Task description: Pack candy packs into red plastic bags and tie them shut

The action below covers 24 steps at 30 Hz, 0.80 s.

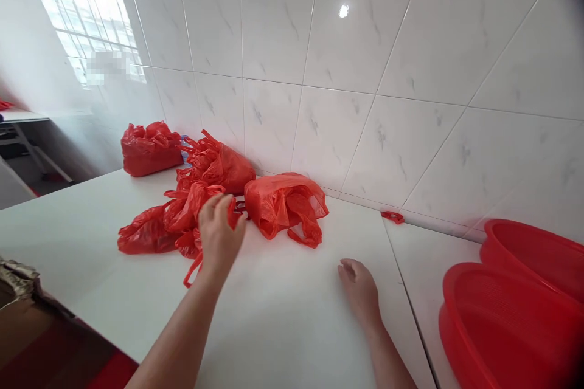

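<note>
My left hand (221, 232) reaches over a pile of knotted red plastic bags (189, 209) on the white table. Its thumb stands apart from the bent fingers, and nothing shows in its grasp. The fingertips overlap the bags in view; whether they touch is unclear. Just right of that hand lies a puffed-up red plastic bag (283, 203), its mouth gaping. My right hand (360, 292) is above the bare tabletop, loosely curled and holding nothing that I can see. Another filled red bag (152, 237) lies left of the pile.
Along the tiled wall sit a bundle of red bags (223, 164) and a boxy red bag (150, 152). Red plastic basins (460, 279) stand at the right. A cardboard box (27, 322) is at the lower left. A small red scrap (392, 217) lies near the table seam.
</note>
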Motion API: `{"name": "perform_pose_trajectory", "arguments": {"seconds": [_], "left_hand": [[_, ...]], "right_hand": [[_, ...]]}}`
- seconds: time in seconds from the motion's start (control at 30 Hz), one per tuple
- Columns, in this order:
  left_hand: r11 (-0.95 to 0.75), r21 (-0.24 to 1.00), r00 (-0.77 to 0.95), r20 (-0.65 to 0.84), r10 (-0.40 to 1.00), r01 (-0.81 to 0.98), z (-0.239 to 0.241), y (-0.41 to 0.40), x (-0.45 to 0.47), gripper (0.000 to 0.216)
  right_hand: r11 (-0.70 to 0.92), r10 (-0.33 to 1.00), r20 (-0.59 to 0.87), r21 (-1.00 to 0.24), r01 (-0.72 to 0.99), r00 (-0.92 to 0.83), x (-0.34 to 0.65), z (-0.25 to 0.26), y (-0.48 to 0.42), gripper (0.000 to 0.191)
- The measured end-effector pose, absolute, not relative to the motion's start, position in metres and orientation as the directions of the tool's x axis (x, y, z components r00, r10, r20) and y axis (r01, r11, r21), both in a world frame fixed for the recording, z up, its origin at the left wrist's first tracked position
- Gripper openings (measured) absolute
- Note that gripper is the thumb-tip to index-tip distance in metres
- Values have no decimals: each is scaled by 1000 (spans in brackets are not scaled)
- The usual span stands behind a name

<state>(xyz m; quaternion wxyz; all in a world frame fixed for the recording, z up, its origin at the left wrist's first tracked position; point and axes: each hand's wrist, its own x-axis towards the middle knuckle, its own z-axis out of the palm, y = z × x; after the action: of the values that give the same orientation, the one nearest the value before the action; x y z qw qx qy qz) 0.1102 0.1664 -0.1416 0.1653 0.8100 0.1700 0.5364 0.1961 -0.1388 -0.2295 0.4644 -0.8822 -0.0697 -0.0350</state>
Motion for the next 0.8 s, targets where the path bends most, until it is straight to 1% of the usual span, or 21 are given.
{"name": "perform_pose_trajectory", "arguments": {"seconds": [0.03, 0.07, 0.1, 0.13, 0.17, 0.2, 0.23, 0.3, 0.33, 0.37, 0.4, 0.47, 0.53, 0.6, 0.67, 0.7, 0.73, 0.8], "left_hand": [[-914, 406, 427, 829, 362, -13, -146, 150, 114, 36], [-919, 367, 540, 808, 237, -145, -150, 133, 118, 29], [-896, 342, 673, 737, 70, -282, -154, 117, 124, 26], [-857, 339, 760, 644, -90, -389, -158, 102, 131, 26], [-828, 354, 802, 571, -176, -434, -163, 90, 139, 27], [-819, 375, 829, 521, -201, -434, -169, 79, 148, 31], [-824, 404, 855, 490, -171, -397, -177, 71, 157, 38], [-845, 461, 902, 429, -56, -271, -194, 59, 176, 57], [-850, 476, 917, 399, -17, -224, -202, 54, 183, 58], [-852, 483, 925, 381, -2, -201, -210, 49, 188, 52], [-849, 487, 927, 374, -11, -206, -217, 43, 190, 40], [-818, 500, 916, 395, -76, -284, -227, 31, 189, 19], [-747, 541, 890, 432, -147, -386, -229, 17, 181, 18], [-657, 608, 872, 462, -164, -446, -227, 7, 170, 23], [-585, 684, 879, 462, -114, -435, -223, 1, 161, 28], [-569, 714, 891, 449, -75, -408, -221, 1, 158, 28], [-567, 734, 902, 431, -39, -375, -219, 2, 156, 27], [-587, 744, 913, 407, 19, -320, -216, 7, 155, 23]], "right_hand": [[-566, 105, 165, -801, 196, 981, 195, -231, -134, 32], [-574, 130, 198, -784, 237, 972, 194, -231, -130, 32], [-580, 161, 222, -767, 274, 962, 192, -232, -127, 31], [-583, 189, 234, -755, 301, 954, 191, -232, -124, 29], [-579, 210, 235, -752, 314, 949, 190, -232, -123, 27], [-569, 224, 228, -759, 317, 948, 190, -232, -122, 25], [-552, 229, 218, -774, 311, 949, 190, -232, -123, 24], [-505, 221, 198, -814, 286, 955, 191, -233, -125, 23], [-479, 211, 197, -833, 277, 957, 192, -234, -127, 24], [-454, 191, 203, -849, 269, 961, 194, -234, -129, 26], [-431, 159, 206, -866, 255, 966, 195, -234, -130, 30], [-387, 87, 192, -897, 211, 977, 198, -232, -133, 41], [-345, 61, 155, -924, 166, 986, 200, -228, -135, 52], [-307, 112, 109, -941, 139, 988, 202, -224, -136, 57], [-242, 180, 74, -963, 117, 981, 203, -221, -137, 54], [-191, 191, 70, -976, 107, 979, 204, -221, -139, 50], [-129, 175, 76, -987, 99, 982, 205, -222, -140, 46], [18, 67, 73, -997, 72, 995, 211, -227, -145, 38]]}}
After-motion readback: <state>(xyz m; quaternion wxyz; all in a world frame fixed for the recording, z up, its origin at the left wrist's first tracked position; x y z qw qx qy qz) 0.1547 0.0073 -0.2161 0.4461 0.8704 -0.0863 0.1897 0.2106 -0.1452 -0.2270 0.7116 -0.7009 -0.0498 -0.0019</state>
